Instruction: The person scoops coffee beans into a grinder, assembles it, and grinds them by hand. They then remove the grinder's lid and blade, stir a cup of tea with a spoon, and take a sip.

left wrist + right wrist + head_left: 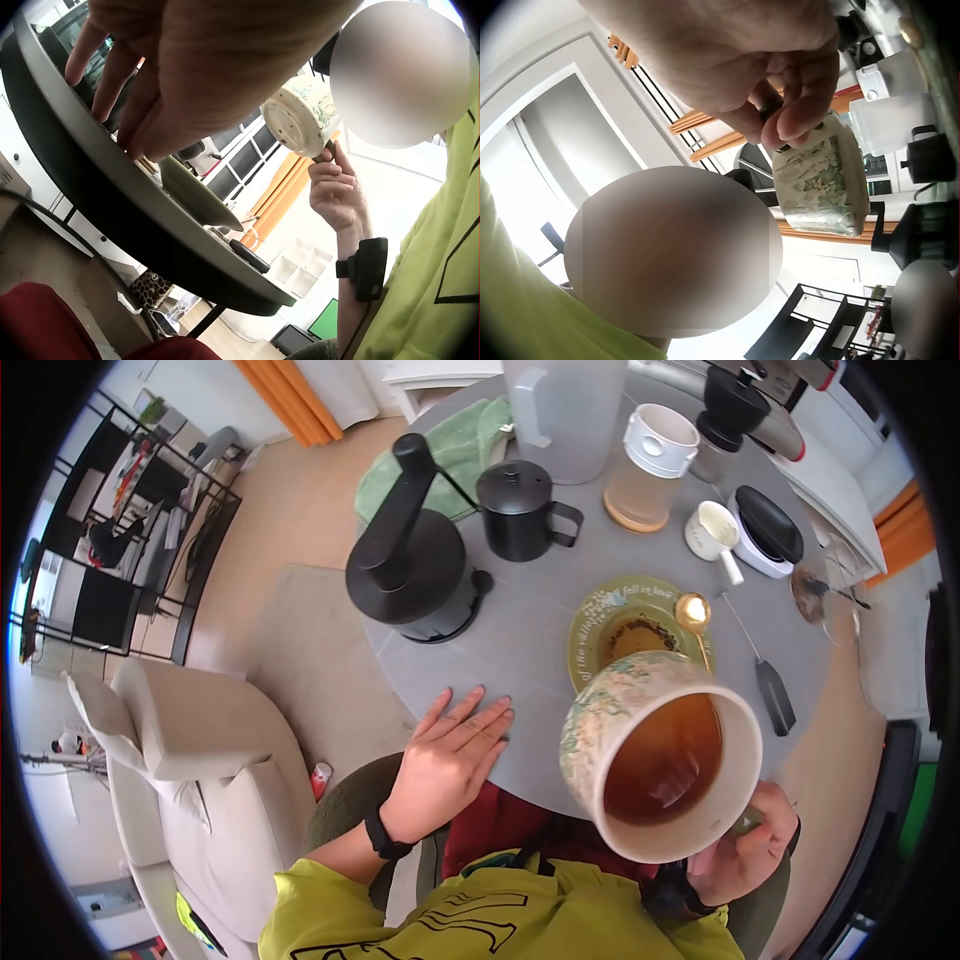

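My right hand pinches the handle of a floral teacup, held up in front of my chest and tilted toward me. Reddish-brown tea shows inside. From the left wrist view, the cup's pale underside is lifted well above the tabletop, close to the head. Fingers grip the handle in the right wrist view. Flat on the table's near edge rests my left hand, its fingers straight and holding nothing. Beyond the cup lies a green lettered saucer with dark residue, a gold spoon on its rim.
A black hand-cranked grinder and a black lidded pot stand at the left, by a green cloth. Farther back are a clear pitcher and a white-collared jar. A dark-handled thin tool lies right.
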A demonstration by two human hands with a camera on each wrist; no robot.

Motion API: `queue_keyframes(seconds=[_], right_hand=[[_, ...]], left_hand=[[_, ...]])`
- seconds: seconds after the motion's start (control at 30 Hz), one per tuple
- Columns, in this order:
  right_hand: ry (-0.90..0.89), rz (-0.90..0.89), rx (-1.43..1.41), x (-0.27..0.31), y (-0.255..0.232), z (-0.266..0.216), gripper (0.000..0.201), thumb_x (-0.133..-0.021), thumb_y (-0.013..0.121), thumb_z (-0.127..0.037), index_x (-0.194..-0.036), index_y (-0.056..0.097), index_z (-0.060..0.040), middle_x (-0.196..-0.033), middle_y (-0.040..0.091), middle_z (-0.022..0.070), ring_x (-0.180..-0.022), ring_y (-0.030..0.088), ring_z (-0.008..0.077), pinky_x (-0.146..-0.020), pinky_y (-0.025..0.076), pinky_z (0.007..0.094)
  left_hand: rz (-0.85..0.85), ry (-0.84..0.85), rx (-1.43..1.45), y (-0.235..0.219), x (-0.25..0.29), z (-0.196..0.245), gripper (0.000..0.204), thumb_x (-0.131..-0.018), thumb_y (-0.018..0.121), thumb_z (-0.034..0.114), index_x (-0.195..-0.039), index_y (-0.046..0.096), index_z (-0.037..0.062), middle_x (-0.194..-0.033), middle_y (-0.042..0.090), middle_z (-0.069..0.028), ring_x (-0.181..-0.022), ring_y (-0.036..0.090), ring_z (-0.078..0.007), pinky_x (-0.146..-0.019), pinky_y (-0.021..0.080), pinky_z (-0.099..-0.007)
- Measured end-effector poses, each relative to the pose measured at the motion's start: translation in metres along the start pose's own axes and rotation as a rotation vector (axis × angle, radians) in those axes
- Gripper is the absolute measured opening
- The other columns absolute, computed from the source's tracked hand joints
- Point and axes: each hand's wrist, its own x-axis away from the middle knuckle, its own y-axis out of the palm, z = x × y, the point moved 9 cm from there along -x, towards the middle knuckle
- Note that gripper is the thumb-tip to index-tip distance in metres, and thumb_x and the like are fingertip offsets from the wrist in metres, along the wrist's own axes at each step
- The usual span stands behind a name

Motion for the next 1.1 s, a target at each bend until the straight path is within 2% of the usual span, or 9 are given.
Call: queue_keyframes(seconds=[0.13, 0.23, 0.43, 0.53, 0.6, 0.67, 0.73, 0.8, 1.1], right_hand=[[0.063, -0.11, 0.088, -0.001, 0.002, 0.0, 0.044, -0.102, 0.053, -0.033, -0.107, 0.058, 0.011, -0.063, 0.063, 0.01, -0.051, 0.058, 0.0125, -0.05, 0.045, 0.0242], [0.073, 0.013, 0.093, 0.007, -0.005, 0.006, 0.041, -0.097, 0.063, -0.032, -0.095, 0.065, 0.0092, -0.061, 0.067, 0.005, -0.051, 0.053, 0.0133, -0.05, 0.04, 0.0246], [0.164, -0.021, 0.109, 0.0, 0.002, 0.011, 0.017, -0.081, 0.068, -0.008, -0.087, 0.067, 0.0071, -0.061, 0.065, 0.007, -0.048, 0.055, 0.0133, -0.046, 0.04, 0.0244], [0.324, 0.052, -0.002, 0.0, 0.004, 0.02, 0.017, -0.084, 0.065, -0.007, -0.087, 0.066, 0.0096, -0.066, 0.065, 0.01, -0.046, 0.057, 0.0144, -0.045, 0.04, 0.0235], [0.261, 0.028, -0.032, -0.002, 0.002, 0.027, 0.019, -0.087, 0.063, -0.007, -0.091, 0.065, 0.0113, -0.07, 0.065, 0.0124, -0.044, 0.058, 0.0157, -0.043, 0.041, 0.0231], [0.309, 0.095, -0.007, -0.004, -0.001, 0.037, 0.041, -0.098, 0.06, -0.03, -0.099, 0.06, 0.0114, -0.063, 0.06, 0.0132, -0.037, 0.05, 0.0147, -0.034, 0.038, 0.0236], [0.328, 0.149, -0.029, -0.005, -0.004, 0.047, 0.038, -0.1, 0.057, -0.03, -0.098, 0.059, 0.0079, -0.064, 0.06, 0.0121, -0.037, 0.049, 0.0144, -0.034, 0.038, 0.0233], [0.353, 0.291, -0.156, -0.002, -0.017, 0.061, 0.028, -0.096, 0.061, -0.018, -0.106, 0.064, 0.0088, -0.072, 0.064, 0.0108, -0.053, 0.061, 0.0172, -0.04, 0.044, 0.0246], [0.363, 0.381, -0.007, -0.011, -0.034, 0.091, 0.03, -0.1, 0.057, -0.027, -0.088, 0.062, 0.0005, -0.068, 0.059, 0.007, -0.05, 0.055, 0.0122, -0.042, 0.045, 0.0243]], left_hand=[[-0.011, 0.007, -0.011, 0.0, 0.0, 0.0, 0.028, -0.088, 0.067, 0.012, -0.115, 0.069, 0.0048, -0.127, 0.065, -0.0055, -0.124, 0.057, -0.0262, -0.11, 0.038, -0.0464], [0.001, 0.001, -0.002, -0.001, -0.001, 0.001, 0.028, -0.087, 0.067, 0.012, -0.115, 0.07, 0.0048, -0.126, 0.066, -0.0065, -0.124, 0.058, -0.027, -0.11, 0.038, -0.0468], [-0.024, -0.014, 0.077, 0.001, -0.001, -0.001, 0.03, -0.086, 0.067, 0.009, -0.115, 0.069, 0.0044, -0.125, 0.066, -0.0078, -0.123, 0.058, -0.0288, -0.11, 0.038, -0.0487], [-0.044, -0.069, 0.118, 0.0, -0.003, -0.001, 0.03, -0.086, 0.067, 0.008, -0.116, 0.069, 0.0041, -0.124, 0.066, -0.0083, -0.123, 0.058, -0.0298, -0.11, 0.038, -0.0496], [-0.046, -0.027, 0.047, 0.002, -0.002, 0.0, 0.03, -0.086, 0.067, 0.008, -0.116, 0.069, 0.0041, -0.124, 0.067, -0.0084, -0.123, 0.058, -0.0298, -0.109, 0.038, -0.0496], [-0.06, -0.013, 0.026, 0.002, -0.002, 0.002, 0.029, -0.087, 0.067, 0.008, -0.116, 0.069, 0.0039, -0.124, 0.067, -0.0084, -0.123, 0.058, -0.0298, -0.109, 0.038, -0.0492], [-0.019, -0.016, 0.014, 0.0, -0.003, 0.003, 0.029, -0.087, 0.067, 0.008, -0.115, 0.069, 0.0037, -0.124, 0.067, -0.0084, -0.123, 0.058, -0.0297, -0.109, 0.038, -0.0487], [-0.015, -0.023, 0.013, 0.0, -0.004, 0.004, 0.029, -0.087, 0.067, 0.007, -0.115, 0.07, 0.0038, -0.124, 0.067, -0.0083, -0.122, 0.058, -0.0295, -0.109, 0.038, -0.0482], [0.007, 0.003, 0.006, 0.0, -0.001, 0.003, 0.03, -0.086, 0.068, 0.009, -0.116, 0.069, 0.0041, -0.125, 0.066, -0.0076, -0.122, 0.058, -0.0293, -0.109, 0.039, -0.0479]])
